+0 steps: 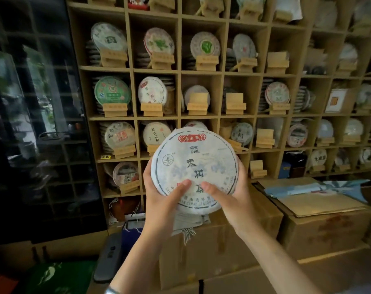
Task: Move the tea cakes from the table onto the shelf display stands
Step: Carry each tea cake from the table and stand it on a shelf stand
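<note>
Centrally in the frame, the left hand (159,200) and right hand (231,198) are holding a paper-wrapped cake (194,169) upright before the shelf (220,115), fingers curling behind its rim and thumbs pressing on the lower face. It is looking like a stiff, fairly dense disc whose thin wrapper may be tearing or slipping easily, so gripping by the opposite edges seems wisest. Right of centre, an empty stand (234,103) is waiting.

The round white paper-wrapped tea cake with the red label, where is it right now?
The round white paper-wrapped tea cake is at centre of the head view, gripped by left hand and right hand, before the wooden shelf.
</note>
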